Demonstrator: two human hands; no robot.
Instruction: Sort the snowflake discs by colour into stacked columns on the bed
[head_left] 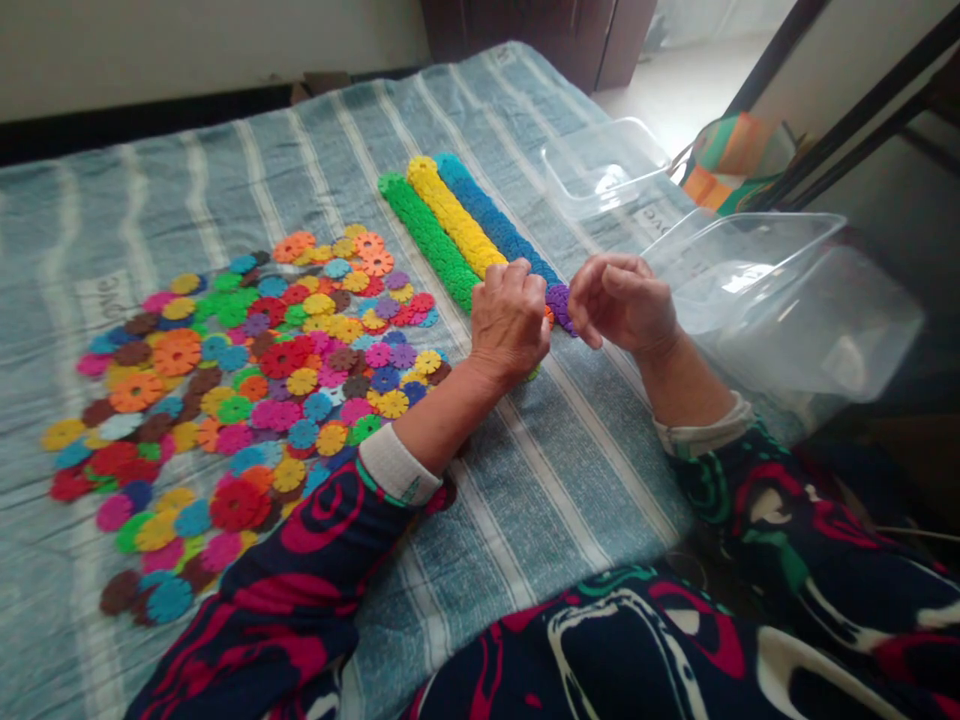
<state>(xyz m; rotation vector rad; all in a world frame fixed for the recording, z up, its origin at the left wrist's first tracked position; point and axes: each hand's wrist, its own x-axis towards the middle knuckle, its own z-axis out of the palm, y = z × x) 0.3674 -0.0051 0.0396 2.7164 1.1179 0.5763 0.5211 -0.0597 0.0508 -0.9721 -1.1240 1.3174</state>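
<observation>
On the striped cloth (570,470), beside the loose discs (247,390), row assembly appears in hand: at the near ends of the three rows (454,215) the left hand (510,320) curls closed, contents hidden, and the right hand (622,300) pinches the purple discs (559,300), which next need aligned seating.

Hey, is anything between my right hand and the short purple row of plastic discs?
Nothing visible does. The right hand has its fingertips right at the short row of purple plastic discs; the left hand is close on the other side.
</observation>
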